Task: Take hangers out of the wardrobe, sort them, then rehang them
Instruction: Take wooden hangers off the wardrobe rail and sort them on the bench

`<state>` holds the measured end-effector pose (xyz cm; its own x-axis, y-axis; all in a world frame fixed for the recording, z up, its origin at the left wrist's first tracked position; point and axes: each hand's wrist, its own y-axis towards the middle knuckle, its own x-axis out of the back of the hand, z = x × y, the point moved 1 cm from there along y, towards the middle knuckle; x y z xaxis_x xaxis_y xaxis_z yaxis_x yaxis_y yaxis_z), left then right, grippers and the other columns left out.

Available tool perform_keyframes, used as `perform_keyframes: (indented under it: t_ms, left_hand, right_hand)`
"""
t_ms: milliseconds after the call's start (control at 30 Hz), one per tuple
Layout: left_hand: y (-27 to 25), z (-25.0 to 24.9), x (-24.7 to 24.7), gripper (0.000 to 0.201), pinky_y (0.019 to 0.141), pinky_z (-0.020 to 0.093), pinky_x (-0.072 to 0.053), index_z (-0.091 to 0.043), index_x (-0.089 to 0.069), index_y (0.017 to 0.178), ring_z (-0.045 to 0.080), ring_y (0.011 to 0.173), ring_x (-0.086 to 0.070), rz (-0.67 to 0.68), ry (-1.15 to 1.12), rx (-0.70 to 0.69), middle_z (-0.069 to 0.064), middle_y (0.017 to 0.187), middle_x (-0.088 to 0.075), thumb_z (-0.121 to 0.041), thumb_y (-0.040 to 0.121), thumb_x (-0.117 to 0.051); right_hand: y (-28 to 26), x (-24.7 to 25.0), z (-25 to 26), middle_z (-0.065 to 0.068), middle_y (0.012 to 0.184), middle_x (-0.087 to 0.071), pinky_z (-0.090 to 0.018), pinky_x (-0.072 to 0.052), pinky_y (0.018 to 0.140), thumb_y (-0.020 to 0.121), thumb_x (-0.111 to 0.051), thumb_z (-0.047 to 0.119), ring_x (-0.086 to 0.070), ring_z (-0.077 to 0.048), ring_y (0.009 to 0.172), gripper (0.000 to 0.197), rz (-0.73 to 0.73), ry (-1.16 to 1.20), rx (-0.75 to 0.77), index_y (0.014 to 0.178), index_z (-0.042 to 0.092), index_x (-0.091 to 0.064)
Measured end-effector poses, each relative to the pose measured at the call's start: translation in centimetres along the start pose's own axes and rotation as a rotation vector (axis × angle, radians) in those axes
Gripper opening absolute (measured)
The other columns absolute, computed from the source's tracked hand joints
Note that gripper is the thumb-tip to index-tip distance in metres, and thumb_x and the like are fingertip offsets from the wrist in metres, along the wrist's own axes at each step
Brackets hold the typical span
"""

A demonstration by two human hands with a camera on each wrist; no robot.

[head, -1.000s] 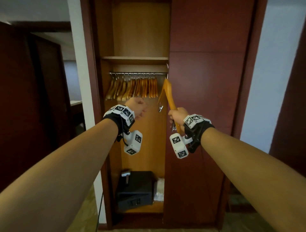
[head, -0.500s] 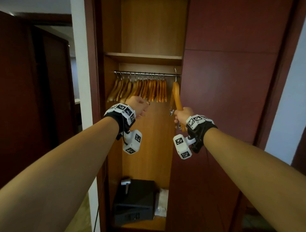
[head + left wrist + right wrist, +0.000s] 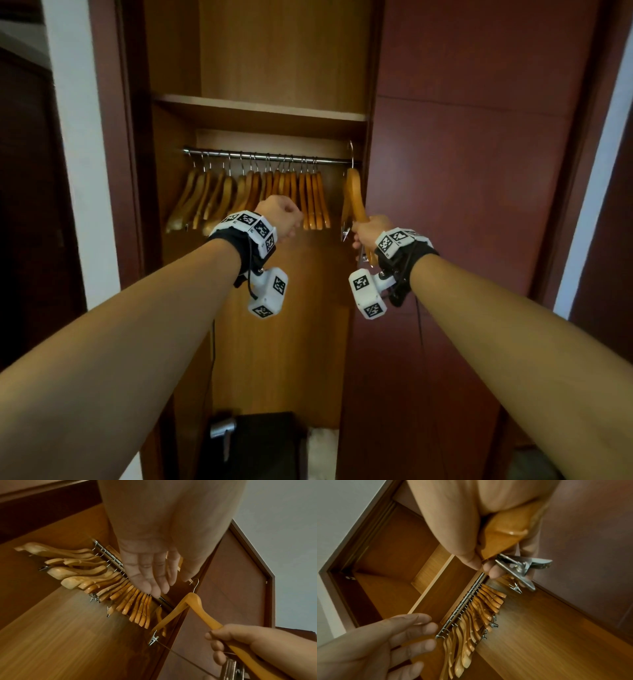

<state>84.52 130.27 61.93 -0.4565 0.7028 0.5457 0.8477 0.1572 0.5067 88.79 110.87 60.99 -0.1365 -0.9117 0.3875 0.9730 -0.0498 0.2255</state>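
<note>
Your wardrobe (image 3: 479,205) stands open in front of you, its inner shelf (image 3: 260,114) above a metal rail (image 3: 270,157). A row of wooden hangers (image 3: 253,195) hangs packed along the left and middle of that rail, and several carry metal clips. At the bottom sits a dark box (image 3: 253,445).

Your right hand (image 3: 368,233) is curled round one arm of a single hanger (image 3: 354,195), gripping it low down, beside a clip (image 3: 522,566). This hanger is at the right end of the rail, apart from the row, and its hook (image 3: 195,584) is up near the rail; whether it rests on the rail you cannot tell from these views.

Your left hand (image 3: 150,572) holds nothing. Its fingers (image 3: 419,630) are relaxed and loosely bent, in front of the row's right part, just below the rail.
</note>
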Motion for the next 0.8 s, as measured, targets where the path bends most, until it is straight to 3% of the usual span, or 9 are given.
perform_keyframes:
  t_ms: [100,233,367,433,567,667,800]
  left_hand:
    - [2.6,1.1,-0.2,0.007,0.062,0.023,-0.054,-0.021,-0.062,0.092,0.014,0.079,-0.066,0.019,0.008,-0.032,0.000,0.089,-0.068,-0.025,0.095,-0.056]
    - [5.5,2.6,-0.7,0.006,0.062,0.023,-0.054,-0.021,-0.062,0.093,0.014,0.079,-0.066,0.037,0.010,-0.041,0.000,0.089,-0.068,-0.025,0.095,-0.057]
    - [8.4,3.6,-1.5,0.005,0.060,0.023,-0.054,-0.021,-0.061,0.093,0.014,0.074,-0.066,0.044,0.023,-0.062,0.002,0.088,-0.068,-0.025,0.094,-0.058]
    - [9.9,4.2,-2.1,0.005,0.060,0.023,-0.053,-0.022,-0.062,0.094,0.012,0.076,-0.066,0.037,0.037,-0.073,0.000,0.089,-0.068,-0.025,0.094,-0.058]
    - [12.8,5.3,-3.5,0.007,0.074,0.030,-0.056,-0.022,-0.063,0.098,0.014,0.085,-0.065,0.058,0.071,-0.079,-0.001,0.093,-0.067,-0.026,0.094,-0.059]
    - [15.2,5.7,-4.8,0.011,0.070,0.025,-0.051,-0.020,-0.063,0.103,0.015,0.089,-0.062,0.061,0.145,-0.100,0.000,0.097,-0.065,-0.024,0.094,-0.058]
    - [18.7,5.7,-6.2,0.015,0.068,0.022,-0.046,-0.020,-0.062,0.106,0.015,0.093,-0.061,0.080,0.191,-0.107,-0.001,0.101,-0.064,-0.028,0.093,-0.059]
  right_hand:
    - [2.4,-0.9,0.1,-0.007,0.079,-0.067,-0.047,-0.056,0.088,0.096,-0.055,0.018,-0.070,-0.028,0.091,0.028,-0.019,-0.051,0.009,0.117,0.000,-0.059]
    - [5.2,-2.3,0.1,-0.015,0.102,-0.071,-0.045,-0.054,0.093,0.092,-0.059,0.015,-0.069,-0.030,0.097,0.026,-0.021,-0.120,0.012,0.113,0.000,-0.059]
    - [8.2,-3.5,0.1,-0.010,0.090,-0.068,-0.042,-0.054,0.092,0.094,-0.057,0.015,-0.069,-0.028,0.093,0.026,-0.021,-0.112,0.014,0.115,0.000,-0.057]
    - [9.8,-4.0,0.2,-0.006,0.081,-0.064,-0.037,-0.055,0.083,0.095,-0.054,0.017,-0.067,-0.024,0.085,0.027,-0.030,-0.080,0.024,0.117,0.002,-0.056]
    - [13.3,-4.9,0.7,-0.005,0.077,-0.060,-0.030,-0.052,0.065,0.097,-0.053,0.016,-0.061,-0.017,0.066,0.027,-0.030,-0.054,0.027,0.120,0.002,-0.053]
    - [16.7,-5.5,1.0,-0.006,0.075,-0.061,-0.034,-0.056,0.078,0.096,-0.053,0.013,-0.064,-0.019,0.069,0.030,-0.036,-0.047,0.014,0.123,0.000,-0.053]
    - [21.2,-6.2,1.7,-0.010,0.086,-0.064,-0.035,-0.055,0.077,0.096,-0.054,0.010,-0.066,-0.024,0.085,0.026,-0.026,-0.073,0.022,0.120,0.000,-0.055]
